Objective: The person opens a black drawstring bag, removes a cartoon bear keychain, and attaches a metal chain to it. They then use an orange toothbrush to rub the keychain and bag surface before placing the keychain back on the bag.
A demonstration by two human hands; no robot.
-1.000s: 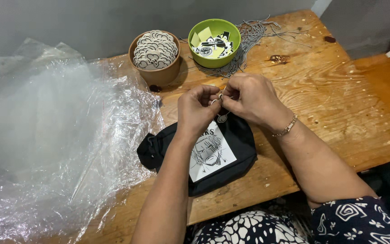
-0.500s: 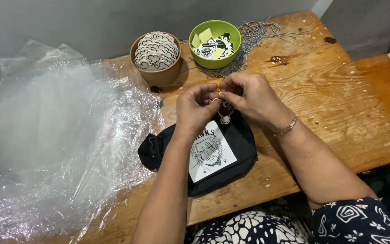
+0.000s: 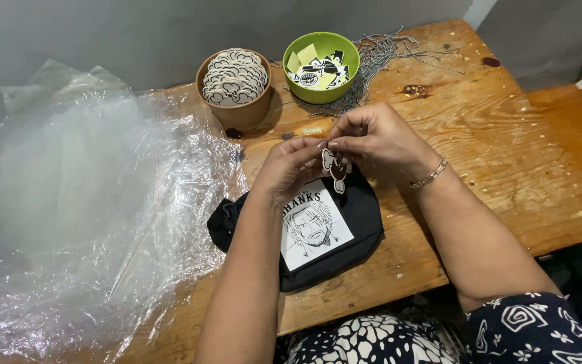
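1. Head view, centre of the frame: the left hand (image 3: 291,168) and right hand (image 3: 372,138) meet fingertip to fingertip, both pinched shut on a small cut-out charm (image 3: 335,170) that dangles between them.
2. Just below lies a black pouch (image 3: 345,236) with a white printed panel, flat on the wooden desk (image 3: 506,135).
3. Whether the charm is already fastened to the pouch is hard to tell; the hands hide the join.
4. Top centre: a brown bowl (image 3: 237,111) of stacked cut-outs and a green bowl (image 3: 321,91) of pieces, both well filled, suggesting plenty left.
5. Left side: crumpled clear plastic sheeting (image 3: 82,216).
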